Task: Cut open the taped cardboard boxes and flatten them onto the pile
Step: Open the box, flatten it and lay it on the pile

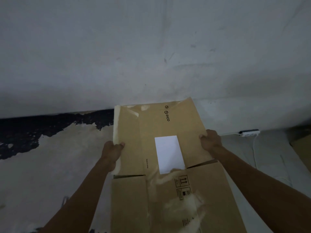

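Flattened brown cardboard box [168,165] w/ black PICO print sits centre-low in view, held out in front of a scuffed grey-white wall [151,47]; its far edge reaches up to about where wall meets floor. Left hand [112,148] grips box's left edge, fingers curled over the rim w/ thumb on top face. Right hand [210,140] grips the right edge the same way, fingers wrapped round it. Both forearms stretch out from the bottom corners. A blank white rectangular label [169,153] sits on the box's top face btwn the two hands; handling symbols printed just nearer the camera than it. Strips of clear tape show along the box's left edge & far corner. Left of the box, a cream floor patch w/ dark flaked area [33,132]. Right of the box, a white power strip [249,132] w/ cable lies by the wall.
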